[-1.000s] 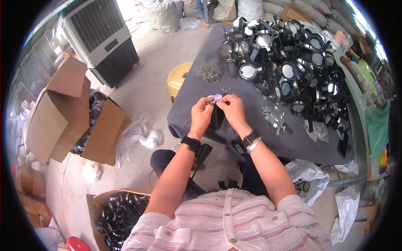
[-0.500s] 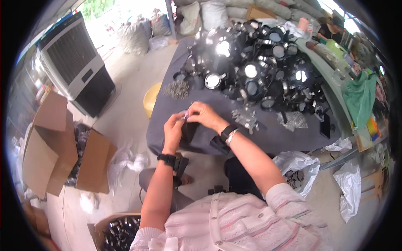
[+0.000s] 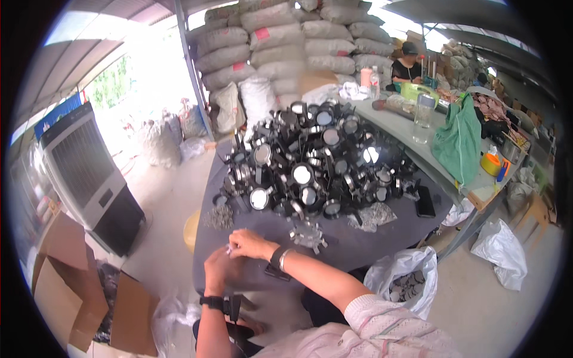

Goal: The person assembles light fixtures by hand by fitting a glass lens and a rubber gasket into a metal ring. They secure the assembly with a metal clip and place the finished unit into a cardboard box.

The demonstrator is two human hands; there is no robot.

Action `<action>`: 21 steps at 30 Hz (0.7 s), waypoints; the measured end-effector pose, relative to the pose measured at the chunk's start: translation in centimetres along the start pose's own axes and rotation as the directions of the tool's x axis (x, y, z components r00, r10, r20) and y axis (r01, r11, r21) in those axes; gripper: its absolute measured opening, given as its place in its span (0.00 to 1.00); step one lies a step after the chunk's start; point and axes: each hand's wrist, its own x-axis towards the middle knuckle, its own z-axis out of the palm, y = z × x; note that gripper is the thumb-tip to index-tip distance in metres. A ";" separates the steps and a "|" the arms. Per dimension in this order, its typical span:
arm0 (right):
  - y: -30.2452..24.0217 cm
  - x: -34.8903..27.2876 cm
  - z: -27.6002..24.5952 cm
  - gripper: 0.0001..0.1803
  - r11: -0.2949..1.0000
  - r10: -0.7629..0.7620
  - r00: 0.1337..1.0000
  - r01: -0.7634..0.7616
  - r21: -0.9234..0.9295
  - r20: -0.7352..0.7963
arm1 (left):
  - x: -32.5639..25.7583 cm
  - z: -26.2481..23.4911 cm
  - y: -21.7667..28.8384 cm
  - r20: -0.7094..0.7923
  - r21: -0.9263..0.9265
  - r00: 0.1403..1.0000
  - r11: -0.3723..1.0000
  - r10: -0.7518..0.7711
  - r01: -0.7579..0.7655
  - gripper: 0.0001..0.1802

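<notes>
My left hand (image 3: 216, 268) and my right hand (image 3: 250, 243) meet over the near left part of the grey-covered table (image 3: 352, 253). Their fingers are pinched together at a tiny pale, purplish bit, too small and blurred to name. Just beyond them lies a little heap of small metal parts (image 3: 219, 217); to its right are loose grey metal pieces (image 3: 308, 236). A dark flat object (image 3: 277, 272) sits below my right wrist at the table's near edge. Farther back rises a large pile of black round pieces (image 3: 301, 174) with shiny discs and metal bands.
A clear bag of small parts (image 3: 375, 217) and a black phone (image 3: 425, 201) lie at right. A white sack of dark discs (image 3: 412, 280) stands below. Cartons (image 3: 71, 280) and an air cooler (image 3: 89, 173) are at left. A person (image 3: 407, 67) sits beyond the side table (image 3: 391, 128).
The view has tilted up, so stacked sacks and the far person show more. My hands stay together, pinching. The dark shape seen beneath them earlier no longer shows there.
</notes>
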 end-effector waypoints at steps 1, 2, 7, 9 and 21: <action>0.0 -0.1 -0.1 0.14 0.998 0.014 0.999 -0.016 -0.055 -0.034 | 0.2 0.4 0.3 -0.020 -0.027 1.000 1.000 0.014 -0.015 0.18; -0.8 -0.3 -0.5 0.12 0.993 0.030 0.998 -0.035 -0.110 -0.048 | 0.4 0.3 0.1 -0.050 -0.057 0.999 0.998 0.018 -0.021 0.20; -3.8 -5.1 -6.7 0.10 0.960 0.199 0.964 -0.229 -0.164 -0.177 | 1.4 0.6 -0.3 -0.223 -0.062 0.974 0.997 -0.051 0.038 0.17; -3.5 -8.5 -10.1 0.10 0.915 0.237 0.922 -0.318 -0.249 -0.306 | 1.9 0.2 -1.0 -0.265 -0.102 0.961 0.994 -0.074 0.048 0.14; 2.3 -19.3 -17.5 0.15 0.715 0.527 0.812 -0.584 -0.386 -0.252 | 1.2 0.5 -1.0 -0.190 -0.143 0.981 0.990 -0.026 -0.002 0.03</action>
